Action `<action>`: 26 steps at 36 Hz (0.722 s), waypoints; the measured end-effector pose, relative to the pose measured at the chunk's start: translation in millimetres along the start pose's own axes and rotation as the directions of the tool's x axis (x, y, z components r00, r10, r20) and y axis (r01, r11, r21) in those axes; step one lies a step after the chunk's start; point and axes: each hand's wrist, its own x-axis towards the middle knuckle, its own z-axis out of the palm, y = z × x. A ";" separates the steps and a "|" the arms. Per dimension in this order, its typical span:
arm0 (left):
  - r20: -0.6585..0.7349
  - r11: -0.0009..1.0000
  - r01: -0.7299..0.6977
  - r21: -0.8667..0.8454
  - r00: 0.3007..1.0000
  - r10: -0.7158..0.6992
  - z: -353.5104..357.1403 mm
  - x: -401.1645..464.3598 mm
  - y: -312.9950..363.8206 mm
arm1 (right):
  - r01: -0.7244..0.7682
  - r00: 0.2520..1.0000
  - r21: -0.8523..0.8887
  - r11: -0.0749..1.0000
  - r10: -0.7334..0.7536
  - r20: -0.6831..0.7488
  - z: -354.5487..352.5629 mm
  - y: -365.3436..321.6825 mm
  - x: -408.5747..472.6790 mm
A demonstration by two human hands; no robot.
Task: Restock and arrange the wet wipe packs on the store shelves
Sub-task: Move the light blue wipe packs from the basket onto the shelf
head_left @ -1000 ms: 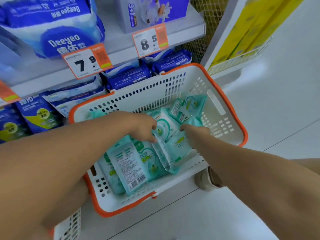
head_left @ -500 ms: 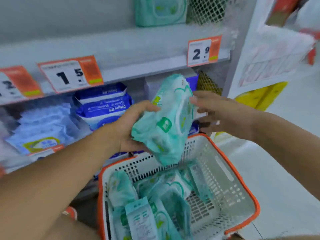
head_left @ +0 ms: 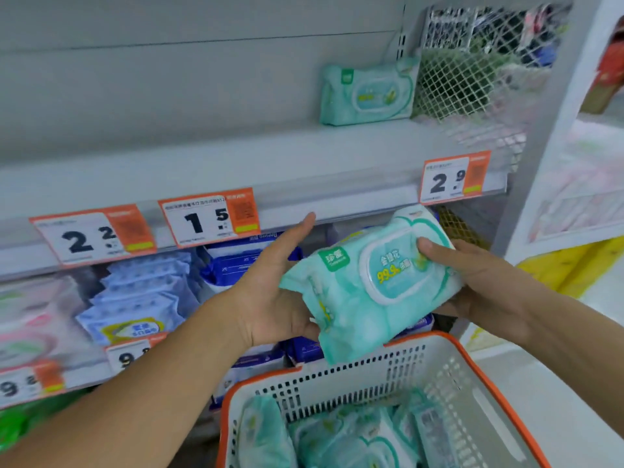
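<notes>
Both hands hold one wet wipe pack [head_left: 368, 282] at frame centre: I see my left hand [head_left: 273, 292] cupping its left end, fingers nearly straight, and my right hand [head_left: 472, 282] gripping its right end. It is mint green, with a white-rimmed flap, tilted.

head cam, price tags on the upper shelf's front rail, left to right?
2.2 tag → 1.5 tag → 2.9 tag. The held wipe pack sits just below the rail, between the last two.
</notes>
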 end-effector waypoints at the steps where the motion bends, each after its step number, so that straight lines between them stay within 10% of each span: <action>1: -0.005 0.997 -0.062 0.049 0.998 0.062 4.5 -3.2 0.4 | 0.014 1.000 -0.007 1.000 -0.014 0.008 -1.8 -1.5 -1.9; 5: -0.091 0.898 -0.294 0.327 0.936 0.340 35.7 -18.2 5.3 | 0.059 0.995 0.003 0.998 -0.059 0.082 -4.8 -16.0 -15.0; 12: -0.093 0.553 -0.644 0.529 0.603 0.792 82.1 -33.7 62.2 | 0.357 0.934 -0.034 0.933 -0.355 0.047 5.6 -93.1 -40.7; 20: 0.041 0.295 -0.421 0.858 0.628 0.777 66.2 61.6 178.8 | 0.358 0.920 -0.562 0.746 -0.384 0.076 0.8 -189.3 63.7; 26: -0.154 0.253 -0.030 0.967 0.723 0.674 23.8 160.3 201.8 | 0.313 0.869 -0.715 0.625 -0.492 -0.050 5.5 -215.3 161.4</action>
